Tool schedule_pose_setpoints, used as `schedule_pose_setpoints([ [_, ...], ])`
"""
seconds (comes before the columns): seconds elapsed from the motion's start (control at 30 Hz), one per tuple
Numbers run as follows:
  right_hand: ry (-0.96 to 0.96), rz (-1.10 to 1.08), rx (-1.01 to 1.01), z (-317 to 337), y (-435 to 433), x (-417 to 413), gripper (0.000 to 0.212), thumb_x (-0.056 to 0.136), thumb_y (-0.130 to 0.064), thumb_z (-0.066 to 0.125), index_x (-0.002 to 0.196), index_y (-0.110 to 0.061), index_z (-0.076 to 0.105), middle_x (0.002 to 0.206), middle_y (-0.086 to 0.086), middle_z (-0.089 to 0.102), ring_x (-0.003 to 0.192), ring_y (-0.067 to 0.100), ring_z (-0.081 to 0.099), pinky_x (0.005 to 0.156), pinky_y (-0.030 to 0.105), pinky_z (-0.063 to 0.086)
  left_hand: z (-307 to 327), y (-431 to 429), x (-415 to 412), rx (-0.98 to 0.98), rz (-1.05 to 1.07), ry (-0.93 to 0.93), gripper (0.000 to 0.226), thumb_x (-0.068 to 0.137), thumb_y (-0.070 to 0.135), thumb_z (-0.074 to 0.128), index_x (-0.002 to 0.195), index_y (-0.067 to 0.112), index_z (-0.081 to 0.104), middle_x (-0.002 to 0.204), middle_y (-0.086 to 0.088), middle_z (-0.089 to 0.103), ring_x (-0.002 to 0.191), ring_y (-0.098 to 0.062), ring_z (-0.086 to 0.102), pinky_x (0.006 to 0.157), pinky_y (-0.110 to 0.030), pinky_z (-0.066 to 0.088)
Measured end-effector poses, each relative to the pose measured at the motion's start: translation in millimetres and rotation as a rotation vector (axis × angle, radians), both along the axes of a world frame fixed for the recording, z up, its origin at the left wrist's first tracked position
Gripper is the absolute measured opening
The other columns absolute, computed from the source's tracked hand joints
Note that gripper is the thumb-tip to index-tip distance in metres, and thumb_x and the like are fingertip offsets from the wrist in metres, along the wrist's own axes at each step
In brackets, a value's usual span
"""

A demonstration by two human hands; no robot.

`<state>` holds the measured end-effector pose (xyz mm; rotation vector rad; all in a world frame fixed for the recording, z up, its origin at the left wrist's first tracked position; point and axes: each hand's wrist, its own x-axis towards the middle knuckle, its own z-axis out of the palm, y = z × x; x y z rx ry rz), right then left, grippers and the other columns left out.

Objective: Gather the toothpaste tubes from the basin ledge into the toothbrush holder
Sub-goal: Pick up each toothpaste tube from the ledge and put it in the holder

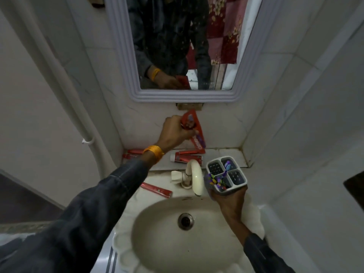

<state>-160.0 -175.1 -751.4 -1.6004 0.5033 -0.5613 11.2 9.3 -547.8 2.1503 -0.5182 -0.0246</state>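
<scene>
Left hand [174, 133]: raised above the tiled ledge [222, 154] behind the basin, fingers closed around red toothpaste tubes. Two tubes appear to be in this grip: an upper one [189, 120] with its end pointing toward the mirror, and a longer one [198, 140] slanting down and to the right, its lower end close to the ledge. Where the two overlap inside the fist, the count cannot be confirmed beyond that. A yellow bangle [154, 152] sits on the left wrist.

Right hand [228, 200]: fingers wrapped around the lower body of the toothbrush holder [226, 173], which is held off the surface, just right of the tap [195, 177] and above the basin rim. The holder is white with four compartments. One compartment, nearest the hand, carries toothbrushes [216, 180] with purple and multicoloured heads; their exact number cannot be told. The other three compartments show only their perforated floors.

Tubes still lying down: one with a white cap [186, 156] on the ledge behind the tap; red tubes at the far left of the ledge [134, 153], partly hidden by the left wrist, number uncertain; one flat tube [156, 190] on the basin surround, left of the tap.

The basin [157, 229] holds one drain [185, 221]. One framed mirror [128, 62] hangs above.
</scene>
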Motion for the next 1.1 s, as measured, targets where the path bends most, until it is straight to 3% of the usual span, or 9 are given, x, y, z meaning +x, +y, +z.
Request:
schedule_pose_setpoints([
  [0.07,-0.005,0.003,0.003,0,0,-1,0.115,0.055,0.01,0.105,0.154,-0.006,0.048,0.143,0.001,0.07,0.126,-0.006,0.07,0.103,0.021,0.062,-7,-22,-8,0.04,-0.071,-0.002,0.031,0.077,0.022,0.081,0.101,0.004,0.073,0.096,-0.012,0.077,0.081,-0.019,0.075,0.079,-0.034,0.062],
  [0.2,-0.018,-0.023,0.019,2,2,0,0.11,0.056,0.013,0.103,0.148,-0.01,0.049,0.139,-0.002,0.069,0.118,-0.014,0.07,0.094,0.008,0.058,-29,-53,-22,0.164,-0.088,-0.062,0.023,0.078,0.023,0.08,0.094,0.007,0.076,0.089,-0.009,0.078,0.071,-0.016,0.07,0.07,-0.026,0.057],
  [0.37,0.003,-0.045,-0.023,-1,-3,2,0.113,0.055,0.006,0.107,0.15,-0.011,0.05,0.146,0.005,0.07,0.13,0.018,0.074,0.103,0.034,0.064,-42,-70,-28,0.327,-0.142,-0.085,0.013,0.08,0.025,0.075,0.08,0.013,0.072,0.073,-0.002,0.068,0.063,-0.014,0.055,0.062,-0.025,0.041],
  [0.5,0.02,-0.063,-0.097,-3,1,-2,0.118,0.055,-0.007,0.11,0.149,-0.031,0.043,0.15,0.005,0.064,0.138,0.021,0.067,0.111,0.039,0.059,-47,-79,-29,0.536,-0.224,-0.176,0.016,0.082,0.031,0.073,0.08,0.016,0.069,0.084,-0.005,0.07,0.071,-0.017,0.053,0.063,-0.029,0.04],
  [0.67,0.036,-0.017,-0.082,-4,-3,1,0.116,0.059,0.001,0.106,0.153,-0.021,0.041,0.148,-0.007,0.062,0.133,-0.013,0.061,0.107,0.011,0.054,-46,-87,-24,0.628,-0.264,-0.263,0.02,0.085,0.029,0.071,0.087,0.009,0.07,0.089,-0.013,0.071,0.071,-0.021,0.052,0.069,-0.034,0.05],
  [0.77,0.045,-0.013,-0.056,-2,-4,1,0.116,0.059,0.004,0.105,0.152,-0.021,0.04,0.144,-0.012,0.06,0.129,-0.02,0.06,0.103,0.007,0.054,-44,-89,-27,0.656,-0.283,-0.329,0.018,0.086,0.026,0.068,0.087,0.008,0.071,0.088,-0.013,0.071,0.07,-0.024,0.055,0.063,-0.031,0.045],
  [0.83,0.057,-0.019,-0.065,-3,-5,1,0.116,0.058,0.002,0.106,0.152,-0.021,0.041,0.146,-0.011,0.061,0.132,-0.014,0.061,0.105,0.013,0.056,-41,-87,-26,0.632,-0.28,-0.388,0.014,0.085,0.021,0.067,0.085,0.007,0.069,0.087,-0.013,0.07,0.074,-0.029,0.061,0.064,-0.033,0.05],
  [0.93,0.081,-0.038,-0.105,-8,-6,1,0.118,0.057,-0.003,0.109,0.154,-0.012,0.043,0.153,0.003,0.062,0.141,0.011,0.063,0.113,0.032,0.057,-39,-80,-21,0.626,-0.303,-0.451,0.014,0.086,0.021,0.065,0.084,0.007,0.066,0.086,-0.012,0.067,0.075,-0.029,0.061,0.065,-0.035,0.049],
  [1.1,0.087,-0.028,-0.107,-8,-5,0,0.12,0.057,-0.006,0.109,0.156,-0.011,0.042,0.154,0.008,0.061,0.142,0.021,0.063,0.116,0.044,0.058,-53,-86,-17,0.761,-0.38,-0.251,0.019,0.084,0.027,0.069,0.085,0.008,0.069,0.088,-0.013,0.07,0.076,-0.025,0.06,0.064,-0.032,0.046],
])
